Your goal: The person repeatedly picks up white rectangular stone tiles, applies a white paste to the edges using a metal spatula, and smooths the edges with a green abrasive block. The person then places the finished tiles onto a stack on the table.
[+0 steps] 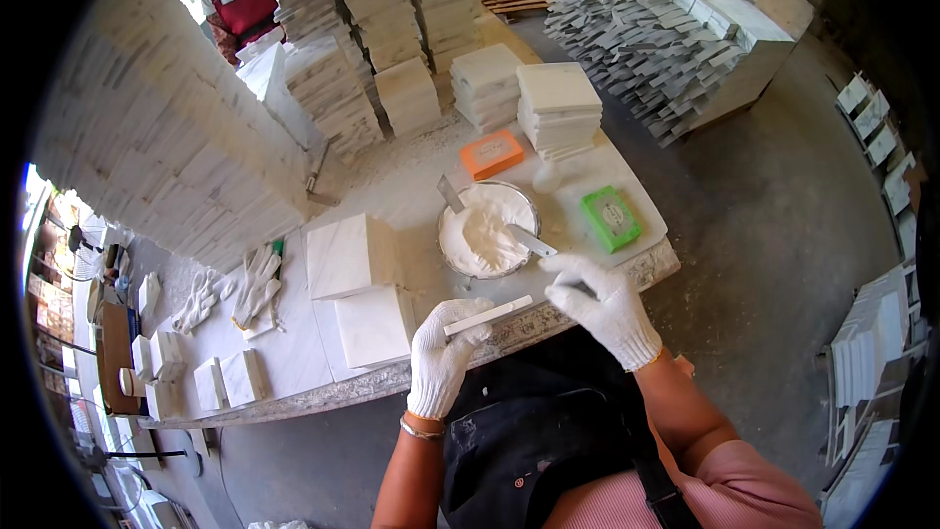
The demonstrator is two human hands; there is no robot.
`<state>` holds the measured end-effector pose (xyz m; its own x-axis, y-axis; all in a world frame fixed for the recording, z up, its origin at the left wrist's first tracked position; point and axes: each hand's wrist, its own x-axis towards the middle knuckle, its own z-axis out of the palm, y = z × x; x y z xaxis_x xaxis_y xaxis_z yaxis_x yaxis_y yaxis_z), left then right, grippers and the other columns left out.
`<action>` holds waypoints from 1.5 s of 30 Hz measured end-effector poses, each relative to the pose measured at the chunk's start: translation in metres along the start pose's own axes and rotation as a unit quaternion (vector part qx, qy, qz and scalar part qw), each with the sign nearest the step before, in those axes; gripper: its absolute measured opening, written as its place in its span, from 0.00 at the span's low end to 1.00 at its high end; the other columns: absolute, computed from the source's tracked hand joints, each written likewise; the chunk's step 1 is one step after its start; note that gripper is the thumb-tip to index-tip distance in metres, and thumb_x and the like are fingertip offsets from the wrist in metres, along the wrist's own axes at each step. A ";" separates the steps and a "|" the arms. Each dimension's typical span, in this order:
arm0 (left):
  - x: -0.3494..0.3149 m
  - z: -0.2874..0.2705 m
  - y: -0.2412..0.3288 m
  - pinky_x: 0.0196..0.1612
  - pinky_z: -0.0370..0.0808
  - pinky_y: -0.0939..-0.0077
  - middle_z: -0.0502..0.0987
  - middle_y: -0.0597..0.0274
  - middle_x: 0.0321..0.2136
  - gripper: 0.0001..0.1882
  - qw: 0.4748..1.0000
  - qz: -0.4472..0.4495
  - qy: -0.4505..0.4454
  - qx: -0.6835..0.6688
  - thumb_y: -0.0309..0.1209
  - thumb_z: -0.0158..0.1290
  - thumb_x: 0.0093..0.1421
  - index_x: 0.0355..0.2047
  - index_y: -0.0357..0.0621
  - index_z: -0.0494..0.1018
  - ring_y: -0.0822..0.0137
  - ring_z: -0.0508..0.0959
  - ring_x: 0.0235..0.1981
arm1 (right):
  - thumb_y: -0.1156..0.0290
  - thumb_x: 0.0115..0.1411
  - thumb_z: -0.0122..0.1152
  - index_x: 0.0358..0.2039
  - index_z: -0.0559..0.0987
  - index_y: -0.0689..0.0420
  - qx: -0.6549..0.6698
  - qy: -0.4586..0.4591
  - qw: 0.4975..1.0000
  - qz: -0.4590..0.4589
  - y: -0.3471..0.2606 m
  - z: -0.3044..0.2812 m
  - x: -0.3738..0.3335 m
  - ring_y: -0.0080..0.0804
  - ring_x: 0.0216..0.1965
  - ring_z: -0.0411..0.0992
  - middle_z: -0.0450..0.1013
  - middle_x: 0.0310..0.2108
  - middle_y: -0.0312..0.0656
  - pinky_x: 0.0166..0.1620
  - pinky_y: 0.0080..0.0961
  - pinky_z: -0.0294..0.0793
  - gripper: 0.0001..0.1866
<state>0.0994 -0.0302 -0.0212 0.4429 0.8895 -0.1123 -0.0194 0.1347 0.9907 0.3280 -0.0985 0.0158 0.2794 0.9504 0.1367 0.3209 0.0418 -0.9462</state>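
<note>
White knitted gloves cover both my hands. My left hand [443,351] is closed on one end of a white marble tile [490,315], seen nearly edge-on above the table's front edge. To its right, my right hand [605,312] has its thumb and fingers apart, with nothing visible between them. Just beyond the hands stands a round bowl [441,242] of white powder or paste [480,235]. One flat metal blade [450,194] sticks up at the bowl's far left; another metal blade [532,240] lies over its right rim, close to my right fingertips.
Beyond the bowl are an orange box [492,154], a green box [610,218] and tile stacks [558,108]. Marble blocks [348,260] stand left of it, beside loose gloves [257,284]. Tall tile stacks [176,118] line the far left; a person [240,10] is behind them.
</note>
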 end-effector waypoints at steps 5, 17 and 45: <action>0.009 0.000 0.002 0.51 0.74 0.78 0.82 0.62 0.43 0.13 1.000 -0.010 -0.006 -0.013 0.22 0.62 0.59 0.45 0.35 0.80 0.72 0.78 0.44 | 0.69 0.61 0.68 0.44 0.83 0.56 -0.239 0.108 0.953 -0.150 0.011 -0.030 0.039 0.36 0.37 0.77 0.78 0.35 0.42 0.42 0.30 0.76 0.11; 0.012 -0.006 -0.022 0.50 0.75 0.79 0.82 0.64 0.41 0.13 0.996 -0.034 -0.019 -0.076 0.22 0.64 0.59 0.45 0.36 0.79 0.75 0.78 0.42 | 0.59 0.61 0.68 0.40 0.83 0.51 -0.298 0.061 0.940 -0.153 0.000 -0.012 0.041 0.46 0.34 0.77 0.77 0.33 0.44 0.38 0.40 0.76 0.12; 0.017 -0.013 -0.032 0.46 0.74 0.78 0.82 0.66 0.40 0.19 0.999 0.007 -0.047 -0.005 0.34 0.64 0.61 0.49 0.36 0.79 0.76 0.76 0.41 | 0.75 0.62 0.62 0.47 0.84 0.63 0.052 -0.097 0.991 0.081 0.000 -0.027 0.066 0.28 0.38 0.80 0.82 0.38 0.38 0.42 0.26 0.78 0.14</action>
<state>0.0956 -0.0134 -0.0556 0.5240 0.8470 -0.0898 -0.0348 0.1266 0.9913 0.3710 -0.0446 0.0328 0.1376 0.9880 -0.0694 0.1880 -0.0949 -0.9776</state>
